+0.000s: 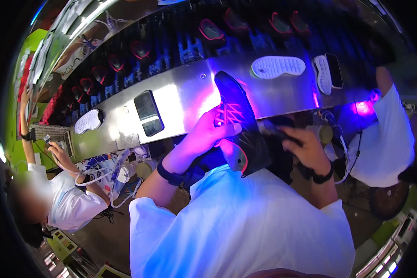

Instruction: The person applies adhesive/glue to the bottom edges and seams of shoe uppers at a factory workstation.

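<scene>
My left hand (207,135) is closed around a black shoe upper (240,99) with laces that look pink under the violet light. The toe points away from me, and a pale insert edged in red (235,155) shows in the collar, close to my shirt. On the right side of the shoe, my right hand (306,144) grips a small dark tool with a pale end (273,129). Its tip is at or very near the side of the upper; blur hides its exact kind and whether it touches.
A metal bench (185,104) runs across in front. On it lie a phone (149,113), a white sole (278,67), another sole (323,75) beside a dark phone (334,71), and a sole (88,121) farther left. Behind stand several red-edged shoes (211,30). Co-workers sit left (76,199) and right (384,139).
</scene>
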The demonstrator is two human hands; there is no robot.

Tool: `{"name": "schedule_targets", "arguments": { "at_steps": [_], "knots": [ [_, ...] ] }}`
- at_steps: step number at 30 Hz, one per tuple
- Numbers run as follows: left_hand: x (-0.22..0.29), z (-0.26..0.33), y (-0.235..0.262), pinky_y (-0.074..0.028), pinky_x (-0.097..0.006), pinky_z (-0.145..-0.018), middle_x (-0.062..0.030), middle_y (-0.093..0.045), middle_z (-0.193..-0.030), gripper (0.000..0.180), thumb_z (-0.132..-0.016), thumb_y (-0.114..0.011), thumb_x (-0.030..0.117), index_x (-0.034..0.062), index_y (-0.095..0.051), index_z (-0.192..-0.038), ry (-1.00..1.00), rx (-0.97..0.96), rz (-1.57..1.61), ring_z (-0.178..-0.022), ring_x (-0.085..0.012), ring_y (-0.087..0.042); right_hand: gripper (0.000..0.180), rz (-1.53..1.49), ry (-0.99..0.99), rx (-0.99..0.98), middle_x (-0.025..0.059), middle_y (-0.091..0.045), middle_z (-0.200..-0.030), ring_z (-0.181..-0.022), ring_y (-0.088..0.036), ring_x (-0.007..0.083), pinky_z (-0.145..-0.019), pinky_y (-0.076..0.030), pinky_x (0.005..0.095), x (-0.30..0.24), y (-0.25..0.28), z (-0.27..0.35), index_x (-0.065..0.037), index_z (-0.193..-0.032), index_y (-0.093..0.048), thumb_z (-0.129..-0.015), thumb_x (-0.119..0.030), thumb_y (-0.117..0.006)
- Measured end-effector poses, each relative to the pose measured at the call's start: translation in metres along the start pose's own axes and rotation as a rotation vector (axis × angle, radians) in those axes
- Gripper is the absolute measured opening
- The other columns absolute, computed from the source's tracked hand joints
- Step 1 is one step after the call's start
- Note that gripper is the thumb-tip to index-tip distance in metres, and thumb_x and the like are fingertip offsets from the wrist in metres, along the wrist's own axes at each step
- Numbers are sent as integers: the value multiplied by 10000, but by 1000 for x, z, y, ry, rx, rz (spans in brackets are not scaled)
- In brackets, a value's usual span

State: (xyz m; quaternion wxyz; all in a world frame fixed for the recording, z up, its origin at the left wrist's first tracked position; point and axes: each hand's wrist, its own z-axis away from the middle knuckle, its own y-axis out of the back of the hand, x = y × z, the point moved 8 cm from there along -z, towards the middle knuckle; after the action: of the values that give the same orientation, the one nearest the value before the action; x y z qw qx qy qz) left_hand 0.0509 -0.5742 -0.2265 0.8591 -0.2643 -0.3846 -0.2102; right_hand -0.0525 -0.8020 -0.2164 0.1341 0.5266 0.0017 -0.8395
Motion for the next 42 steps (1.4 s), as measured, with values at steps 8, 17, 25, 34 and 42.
{"name": "schedule_targets", "arguments": {
  "at_steps": [8,17,25,34,42],
  "knots": [
    [-2,24,24,-566,-307,-854,-113,-675,-1137,625,-900,-760,219,-33,-466,-1390,-107,76,92,-985,-175,-692,424,44,110,-157,100,-710,-1211,-1121,-628,167,-1014,-468,326,-33,-13,-20,-19,-1308,-652,-894,-55,-733],
    [0,39,38,-571,-336,-855,-121,-688,-1099,563,-870,-793,194,-41,-528,-1308,-105,220,90,-973,-192,-696,414,145,17,-214,104,-744,-1134,-1007,-685,172,-929,-508,311,-43,-14,6,-6,-1300,-652,-892,-34,-717],
    [-9,16,25,-524,-264,-748,-66,-691,-1059,462,-921,-722,229,-9,-558,-1281,-112,209,275,-906,-143,-681,422,126,78,-31,129,-749,-1059,-874,-665,150,-824,-507,291,-21,1,23,-32,-1300,-660,-887,-65,-739],
    [-18,7,-1,-619,-310,-751,-107,-706,-1060,399,-1012,-565,326,4,-570,-1247,135,144,637,-893,-232,-728,431,269,244,111,126,-683,-889,-764,-635,213,-734,-496,320,-64,28,9,-67,-1284,-669,-861,-37,-745],
    [-45,12,-7,-646,-427,-758,-193,-660,-1191,488,-988,-569,435,133,-533,-1370,265,34,972,-996,-324,-703,477,492,338,93,141,-632,-827,-724,-615,297,-684,-486,351,-108,32,-11,-96,-1301,-663,-837,-20,-740]
  ]
}}
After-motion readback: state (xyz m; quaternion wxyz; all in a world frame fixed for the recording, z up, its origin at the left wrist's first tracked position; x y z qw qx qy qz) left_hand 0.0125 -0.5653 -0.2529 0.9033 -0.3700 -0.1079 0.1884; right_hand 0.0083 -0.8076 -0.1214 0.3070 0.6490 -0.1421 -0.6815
